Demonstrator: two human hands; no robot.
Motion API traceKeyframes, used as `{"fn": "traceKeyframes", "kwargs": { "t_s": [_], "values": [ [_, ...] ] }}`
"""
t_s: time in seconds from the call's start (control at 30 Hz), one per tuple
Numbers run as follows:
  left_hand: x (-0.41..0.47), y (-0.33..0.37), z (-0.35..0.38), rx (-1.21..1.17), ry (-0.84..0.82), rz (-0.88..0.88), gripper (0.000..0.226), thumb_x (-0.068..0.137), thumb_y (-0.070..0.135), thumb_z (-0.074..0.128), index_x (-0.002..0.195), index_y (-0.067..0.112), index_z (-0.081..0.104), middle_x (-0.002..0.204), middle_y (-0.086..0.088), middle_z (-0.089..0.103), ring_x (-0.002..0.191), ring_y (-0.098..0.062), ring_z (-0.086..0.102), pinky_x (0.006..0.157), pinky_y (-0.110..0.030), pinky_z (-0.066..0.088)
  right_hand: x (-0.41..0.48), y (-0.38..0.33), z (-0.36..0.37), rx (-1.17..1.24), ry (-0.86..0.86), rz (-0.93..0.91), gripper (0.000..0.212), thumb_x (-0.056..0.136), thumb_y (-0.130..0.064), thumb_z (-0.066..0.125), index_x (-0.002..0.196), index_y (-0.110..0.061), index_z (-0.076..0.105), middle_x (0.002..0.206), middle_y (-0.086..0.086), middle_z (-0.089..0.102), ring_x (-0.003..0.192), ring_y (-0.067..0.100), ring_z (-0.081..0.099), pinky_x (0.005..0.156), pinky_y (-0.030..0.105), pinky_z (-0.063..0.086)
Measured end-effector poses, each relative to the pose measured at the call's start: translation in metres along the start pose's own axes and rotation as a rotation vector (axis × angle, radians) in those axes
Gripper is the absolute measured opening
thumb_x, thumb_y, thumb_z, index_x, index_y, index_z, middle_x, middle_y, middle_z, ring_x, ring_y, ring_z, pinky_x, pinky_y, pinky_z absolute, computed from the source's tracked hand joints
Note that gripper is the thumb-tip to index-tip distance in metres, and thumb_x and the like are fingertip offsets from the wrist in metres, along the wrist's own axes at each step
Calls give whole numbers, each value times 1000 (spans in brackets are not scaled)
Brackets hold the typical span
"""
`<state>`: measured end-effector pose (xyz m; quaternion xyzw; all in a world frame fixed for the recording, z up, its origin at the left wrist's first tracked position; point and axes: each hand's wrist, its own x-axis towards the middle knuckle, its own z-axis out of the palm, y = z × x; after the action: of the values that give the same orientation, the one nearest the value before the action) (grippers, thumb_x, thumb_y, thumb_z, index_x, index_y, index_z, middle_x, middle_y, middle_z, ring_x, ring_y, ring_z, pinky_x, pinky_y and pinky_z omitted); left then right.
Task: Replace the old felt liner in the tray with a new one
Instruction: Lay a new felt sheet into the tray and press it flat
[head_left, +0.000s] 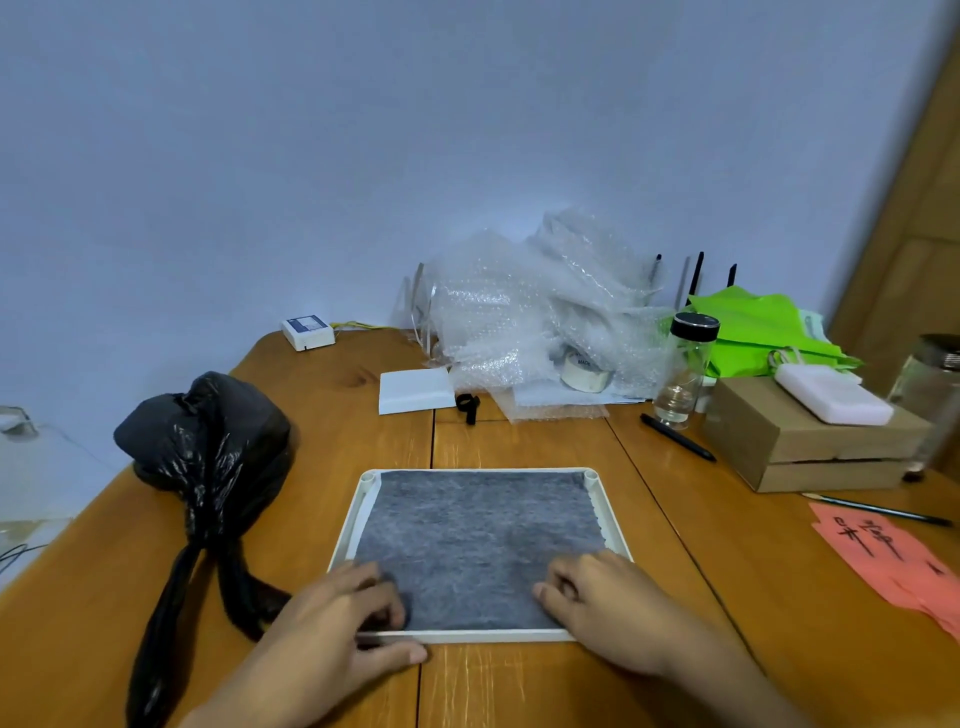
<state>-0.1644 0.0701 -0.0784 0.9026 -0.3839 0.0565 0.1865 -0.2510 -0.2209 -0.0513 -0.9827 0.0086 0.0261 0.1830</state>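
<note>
Just then my left hand (337, 618) and right hand (597, 597) lay with fingers curled, pressing the near corners of the grey felt liner (478, 540), gripping nothing; it sat in the white rectangular plastic tray (615, 525), stretching away from me.

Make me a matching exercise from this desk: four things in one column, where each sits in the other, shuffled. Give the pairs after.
Things:
1. grey felt liner
2. black plastic bag
3. white pad
4. clear bottle with black cap

Places:
A. on top of the cardboard box
B. on the wooden table, left of the tray
C. standing between the bubble wrap and the cardboard box
D. lying inside the white tray, under both hands' fingers

Pairs: 1-D, 2-B, 3-A, 4-C
</note>
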Motion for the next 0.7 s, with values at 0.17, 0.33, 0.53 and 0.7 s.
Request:
{"fn": "traceKeyframes", "kwargs": {
  "t_s": [0.17, 0.33, 0.53, 0.7],
  "values": [
    [-17, -13, 19, 45, 251, 78, 38, 88, 74, 50, 79, 41, 66, 88, 26, 55, 87, 10, 50, 74, -15, 46, -10, 4, 3, -162, 72, 9, 42, 101, -48, 35, 87, -18, 60, 93, 4, 67, 87, 23, 59, 69, 35, 37],
    [-27, -14, 25, 88, 379, 30, 37, 85, 65, 52, 70, 36, 68, 79, 20, 60, 79, 6, 52, 76, -19, 42, -19, 3, 5, -190, 224, -44, 38, 104, -49, 29, 84, -26, 52, 92, -1, 65, 82, 18, 53, 73, 30, 26],
    [-27, -10, 21, 141, 309, -81, 36, 85, 69, 46, 71, 39, 61, 72, 24, 52, 70, 4, 52, 64, -13, 38, -7, 26, 25, -333, 444, -120, 38, 98, -43, 38, 71, -29, 59, 65, -7, 59, 62, 13, 58, 65, 30, 51],
    [-14, -8, 24, 126, 286, -121, 33, 91, 63, 40, 85, 38, 62, 84, 22, 50, 80, -2, 53, 68, -25, 48, 0, 36, 15, -395, 394, -95, 43, 101, -42, 28, 88, -26, 66, 84, -8, 64, 79, 14, 60, 81, 34, 49]
  ]
}}
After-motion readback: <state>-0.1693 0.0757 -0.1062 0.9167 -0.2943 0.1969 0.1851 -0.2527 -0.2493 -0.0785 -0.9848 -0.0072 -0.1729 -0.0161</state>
